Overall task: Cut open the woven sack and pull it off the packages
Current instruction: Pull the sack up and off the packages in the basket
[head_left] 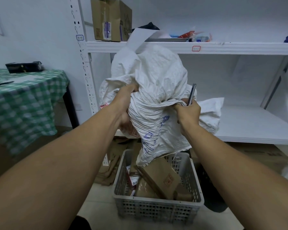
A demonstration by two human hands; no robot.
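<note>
A white woven sack (156,90) with blue print hangs crumpled in front of the shelf, its open lower end dangling over a grey plastic crate (156,208). Brown cardboard packages (161,178) lie in the crate under the sack's mouth. My left hand (125,100) grips a fold of the sack on its left side. My right hand (188,112) pinches the sack's right side and also holds a thin dark cutter (191,94), which points upward.
White metal shelving (206,48) stands behind, with a cardboard box (110,19) and clutter on the upper shelf and another white sack (211,112) on the lower one. A table with a green checked cloth (23,100) is at left. Flattened cardboard (110,163) lies on the floor.
</note>
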